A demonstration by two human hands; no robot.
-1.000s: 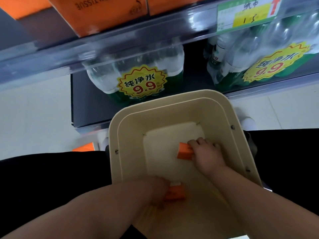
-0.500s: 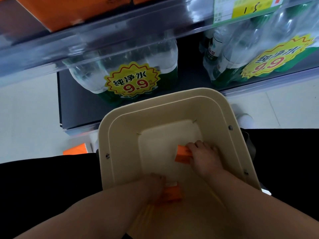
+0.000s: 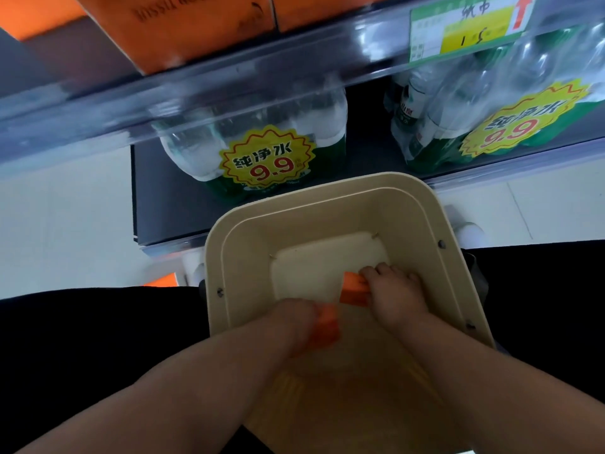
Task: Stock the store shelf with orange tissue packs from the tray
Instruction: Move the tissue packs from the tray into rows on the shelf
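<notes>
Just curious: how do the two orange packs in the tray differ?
The near pack, held by the left hand, looks blurred and lies closer to the person; the far pack, held by the right hand, looks sharper and lies toward the shelf. Both are orange, inside the tray.

left tissue pack in tray: motion-blurred, left end under left hand | right tissue pack: right end under right hand fingers | tray near wall: behind forearms | orange boxes above tray: cut by top edge | price label: small print unreadable
</notes>
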